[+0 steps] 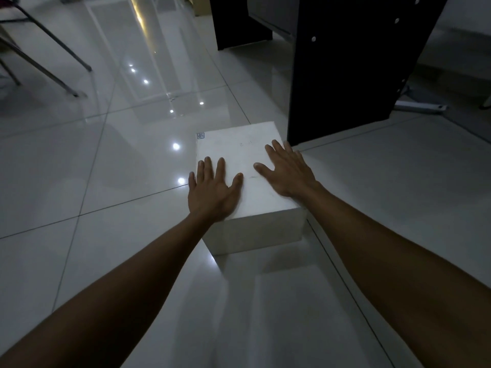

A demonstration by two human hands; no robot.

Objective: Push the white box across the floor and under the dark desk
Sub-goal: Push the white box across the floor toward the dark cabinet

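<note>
Head view looked down on a glossy floor [111,166] of large pale tiles with thin dark grout lines, dim overall and dotted with small bright reflections of ceiling lights. At far left, slanted metal chair legs [55,41] stood on the tiles. At far right rose the dark desk [345,62], its broad side panel reaching the floor, with a second dark panel further back and an open gap between them. A white bar [419,107] lay on the floor to the right of the desk.

The white box [239,155] sat on the floor in the middle of the scene, just near of the desk's side panel and slightly left of it, not yet under the desk. Its long axis ran from near to far, leaning a little to the right at the far end, toward the desk. A small label [200,135] marked its far left corner.

The left hand [212,192] lay flat on the box top, fingers spread, at the near left edge. The right hand [287,170] was likewise flat and spread, along the right edge.
</note>
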